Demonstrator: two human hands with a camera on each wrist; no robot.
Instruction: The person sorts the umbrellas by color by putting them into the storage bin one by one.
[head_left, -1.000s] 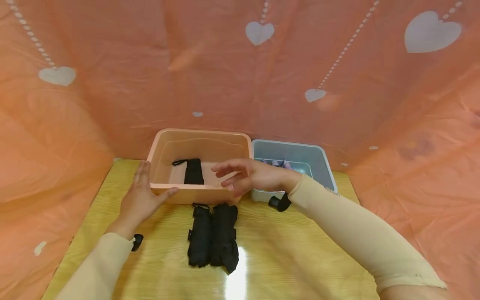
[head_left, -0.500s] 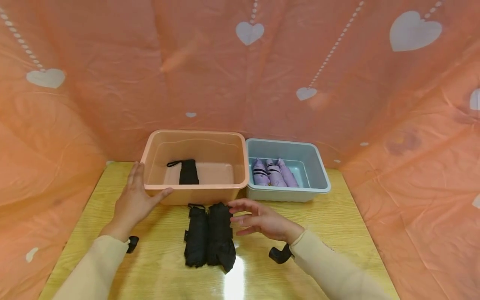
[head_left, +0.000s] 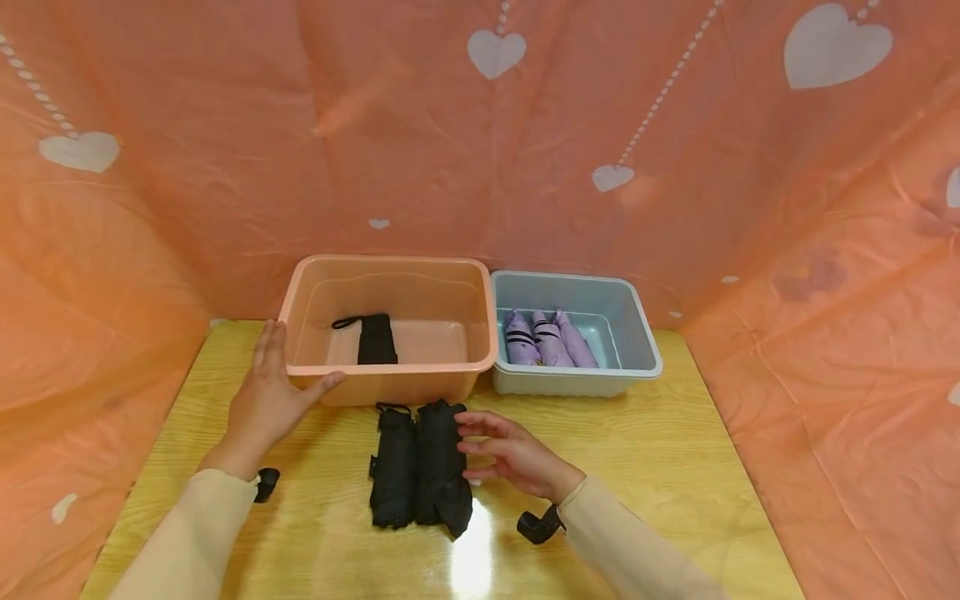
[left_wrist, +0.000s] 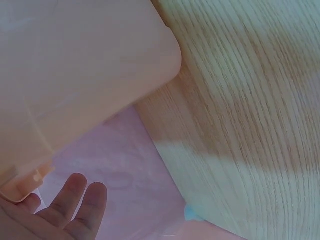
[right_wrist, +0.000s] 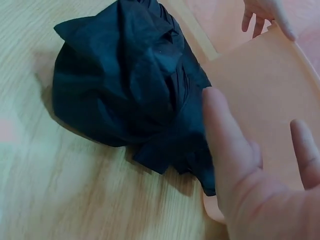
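Two folded black umbrellas lie side by side on the table: a left umbrella point(head_left: 393, 471) and a right umbrella point(head_left: 441, 467). My right hand point(head_left: 513, 454) is at the right umbrella's side, fingers spread and slightly bent, fingertips right at its cloth. In the right wrist view the bunched black cloth point(right_wrist: 130, 75) sits just beyond the thumb. My left hand point(head_left: 266, 404) rests on the front left corner of the orange bin point(head_left: 390, 387), thumb straight along the rim. Inside that bin lies another black umbrella point(head_left: 377, 339) with a wrist loop.
A light blue bin point(head_left: 577, 385) stands against the orange bin's right side, with three purple umbrellas point(head_left: 551, 342) in it. Orange cloth with white hearts point(head_left: 497, 54) hangs behind and at both sides of the wooden table point(head_left: 637, 467).
My right hand has come down from over the orange bin's right front edge to the side of the right black umbrella. The left hand stays at the bin's corner.
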